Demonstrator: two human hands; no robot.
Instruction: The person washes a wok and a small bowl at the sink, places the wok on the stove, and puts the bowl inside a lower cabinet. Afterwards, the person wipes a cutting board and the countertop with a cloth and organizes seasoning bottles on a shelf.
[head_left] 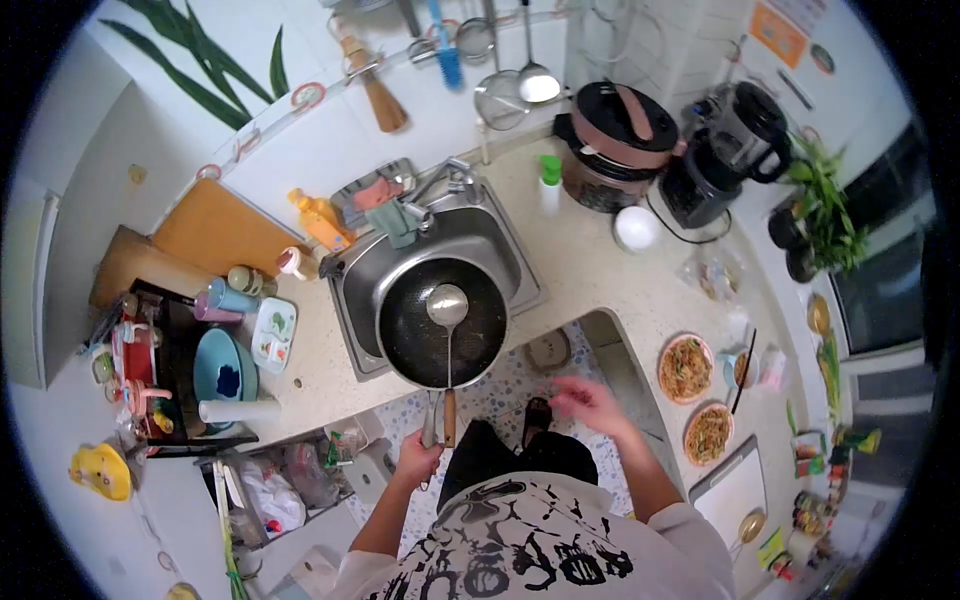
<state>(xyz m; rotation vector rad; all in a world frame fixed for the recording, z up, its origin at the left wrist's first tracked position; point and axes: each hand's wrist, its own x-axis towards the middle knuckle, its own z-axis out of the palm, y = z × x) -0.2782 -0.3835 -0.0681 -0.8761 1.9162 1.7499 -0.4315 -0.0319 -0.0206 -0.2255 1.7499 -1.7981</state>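
My left hand (418,458) is closed around the metal handle of a black wok (410,345), which is over the front of the steel sink (518,250). Resting in the wok is a ladle (447,304); its wooden handle lies over the rim, beside the wok's handle. To the right of the wok, my right hand (588,403) hovers above the floor with fingers stretched out, slightly blurred, holding nothing. Above the sink, a faucet (455,180) stands at the back, near a green cloth (393,222).
Two plates of noodles (686,368) sit on the right counter near chopsticks (746,370). A pressure cooker (617,145), a blender (725,150) and a white bowl (636,229) stand at the back right. On the left are a teal basin (222,365) and a divided tray (274,335).
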